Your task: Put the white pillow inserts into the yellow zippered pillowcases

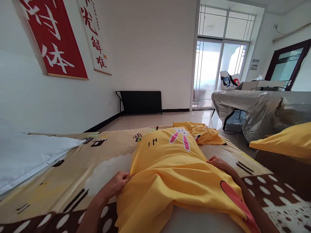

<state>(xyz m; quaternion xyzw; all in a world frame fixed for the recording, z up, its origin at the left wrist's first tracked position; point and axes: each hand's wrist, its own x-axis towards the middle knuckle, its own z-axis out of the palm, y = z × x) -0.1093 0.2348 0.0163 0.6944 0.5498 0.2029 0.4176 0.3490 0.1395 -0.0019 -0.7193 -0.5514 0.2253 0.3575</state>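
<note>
Yellow pillowcase (167, 161) lies long axis near-to-far between left hand (119, 182) and right hand (219, 162), fingers closed, each pinching one side edge.

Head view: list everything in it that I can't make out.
All in the head view:
White item: largely covered by the yellow cover and cut off by the bottom edge.
Left hand: ends of some fingers hidden by the hand itself and the fabric.
White pillow: cut off by the left edge.
Red scroll: top cut off by the upper edge.
Wall notice: lettering too small to read.
</note>
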